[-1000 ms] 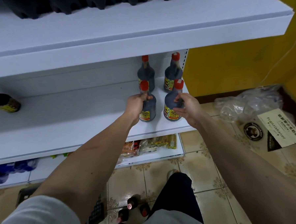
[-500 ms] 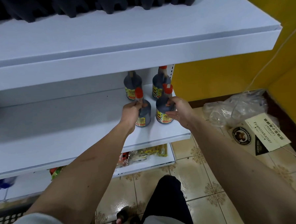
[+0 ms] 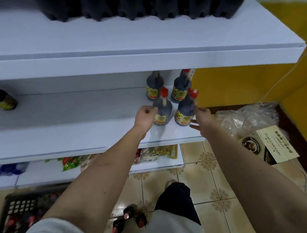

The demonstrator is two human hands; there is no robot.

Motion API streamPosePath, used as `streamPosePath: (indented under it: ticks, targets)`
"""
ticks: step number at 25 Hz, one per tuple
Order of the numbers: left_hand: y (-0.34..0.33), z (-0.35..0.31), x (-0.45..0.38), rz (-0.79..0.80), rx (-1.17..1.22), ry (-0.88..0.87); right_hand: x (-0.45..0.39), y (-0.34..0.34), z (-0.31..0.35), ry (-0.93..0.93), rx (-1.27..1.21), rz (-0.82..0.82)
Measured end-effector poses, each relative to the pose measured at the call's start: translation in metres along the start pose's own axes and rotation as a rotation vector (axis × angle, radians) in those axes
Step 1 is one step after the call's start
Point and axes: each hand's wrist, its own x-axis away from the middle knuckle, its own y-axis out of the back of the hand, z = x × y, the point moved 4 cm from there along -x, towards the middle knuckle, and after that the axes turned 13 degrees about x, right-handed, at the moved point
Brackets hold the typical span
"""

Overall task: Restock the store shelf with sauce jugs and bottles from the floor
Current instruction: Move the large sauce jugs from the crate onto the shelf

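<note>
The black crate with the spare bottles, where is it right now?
In the head view the black crate sits on the tiled floor at the lower left, below the bottom shelf and beside the person's left arm.

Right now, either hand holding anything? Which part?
Nothing held. Left hand is loosely curled beside the front-left bottle; right hand is open beside the front-right bottle.

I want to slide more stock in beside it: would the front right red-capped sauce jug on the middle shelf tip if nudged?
The front right jug is probably hard to tip: wide base, narrow neck. Dark-filled, so likely heavy. It stands near the shelf end; push gently.
</note>
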Motion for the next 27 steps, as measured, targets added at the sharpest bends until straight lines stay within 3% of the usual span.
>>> streamPosePath:
  ticks: [2, 4, 6, 9, 15, 20, 27]
  targets:
    - [0.046, 0.005, 0.019, 0.027, -0.350, -0.053, 0.028, -0.024, -0.014, -0.044, 0.123, -0.057]
    - [0.105, 0.011, 0.047, 0.067, -0.791, -0.104, 0.077, -0.068, -0.036, -0.030, 0.376, 0.008]
    - [0.166, 0.014, 0.082, 0.086, -0.968, -0.073, 0.138, -0.117, -0.052, 0.092, 0.570, 0.085]
    - [0.249, 0.027, 0.146, 0.153, -1.068, -0.049, 0.237, -0.189, -0.073, 0.294, 0.748, 0.189]
    - [0.339, 0.061, 0.249, 0.179, -1.081, 0.009, 0.377, -0.270, -0.086, 0.353, 0.898, 0.289]
    - [0.383, 0.078, 0.305, 0.130, -1.099, 0.077, 0.435, -0.296, -0.105, 0.410, 0.948, 0.340]
    - [0.410, 0.132, 0.406, 0.027, -1.140, 0.180, 0.498, -0.281, -0.169, 0.394, 0.958, 0.464]
